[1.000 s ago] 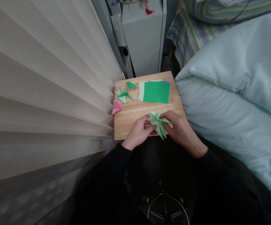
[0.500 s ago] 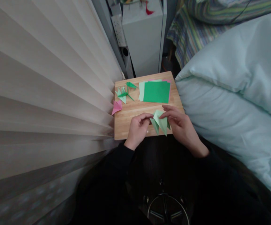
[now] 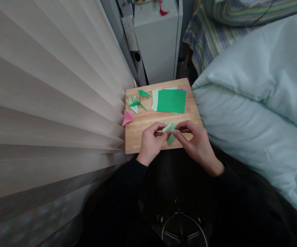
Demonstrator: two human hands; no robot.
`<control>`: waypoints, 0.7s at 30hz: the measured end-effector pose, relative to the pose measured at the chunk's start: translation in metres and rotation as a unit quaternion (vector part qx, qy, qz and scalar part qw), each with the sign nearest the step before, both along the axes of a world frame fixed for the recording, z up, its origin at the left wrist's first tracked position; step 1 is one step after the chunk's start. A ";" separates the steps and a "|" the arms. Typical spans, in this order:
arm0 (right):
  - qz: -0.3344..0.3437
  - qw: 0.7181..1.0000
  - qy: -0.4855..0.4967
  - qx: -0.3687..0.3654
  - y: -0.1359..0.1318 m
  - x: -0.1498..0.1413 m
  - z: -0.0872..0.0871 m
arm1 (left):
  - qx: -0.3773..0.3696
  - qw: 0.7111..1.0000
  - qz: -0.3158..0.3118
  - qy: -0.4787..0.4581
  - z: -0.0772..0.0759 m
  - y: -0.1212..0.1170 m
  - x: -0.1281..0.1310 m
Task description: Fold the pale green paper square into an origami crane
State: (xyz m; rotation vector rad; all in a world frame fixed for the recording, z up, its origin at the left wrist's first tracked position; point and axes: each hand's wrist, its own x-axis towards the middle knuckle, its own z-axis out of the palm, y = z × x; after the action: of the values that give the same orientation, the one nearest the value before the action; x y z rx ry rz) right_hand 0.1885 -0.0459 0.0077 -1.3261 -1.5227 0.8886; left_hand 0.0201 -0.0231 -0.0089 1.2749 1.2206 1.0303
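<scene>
Between my hands, over the front part of the small wooden table (image 3: 140, 132), is a folded piece of light green origami paper (image 3: 171, 127) in a diamond shape. My left hand (image 3: 151, 141) pinches its left side between thumb and fingers. On the right side, the thumb and index finger of my right hand (image 3: 197, 140) grip the paper. Fingertips cover parts of both edges. Behind my hands lies a stack of paper sheets with a dark green sheet (image 3: 171, 101) on top and light green and pink edges showing beneath.
Several folded green paper figures (image 3: 136, 103) lie at the table's back left, with a pink folded figure (image 3: 128, 117) at its left edge. Pleated curtains (image 3: 86, 103) border the left side. Pale blue bedding (image 3: 251, 89) is on the right, a white cabinet (image 3: 157, 48) behind.
The light green paper has gone from several spread, hanging points to a compact diamond. My right hand has moved slightly left and closed its fingers on the paper's right side.
</scene>
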 end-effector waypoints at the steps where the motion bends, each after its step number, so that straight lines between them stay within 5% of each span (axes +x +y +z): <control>1: -0.013 1.000 0.007 -0.009 0.000 -0.001 -0.002 | -0.002 1.000 -0.004 -0.012 0.001 -0.001 0.001; 8: -0.023 1.000 -0.009 0.016 0.001 0.000 -0.007 | -0.045 0.995 -0.064 -0.068 0.004 -0.001 -0.001; 15: 0.054 0.994 0.065 -0.063 0.000 -0.002 -0.006 | -0.061 0.990 -0.071 -0.102 0.008 -0.002 -0.003; 21: -0.003 0.994 0.080 -0.080 0.000 -0.003 -0.002 | -0.060 0.994 -0.075 -0.046 0.003 0.001 -0.003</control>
State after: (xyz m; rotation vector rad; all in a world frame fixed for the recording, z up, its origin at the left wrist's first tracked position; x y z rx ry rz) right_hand 0.1852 -0.0461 0.0061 -1.3368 -1.3474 1.1045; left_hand 0.0167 -0.0225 -0.0062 1.1940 1.0837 0.8841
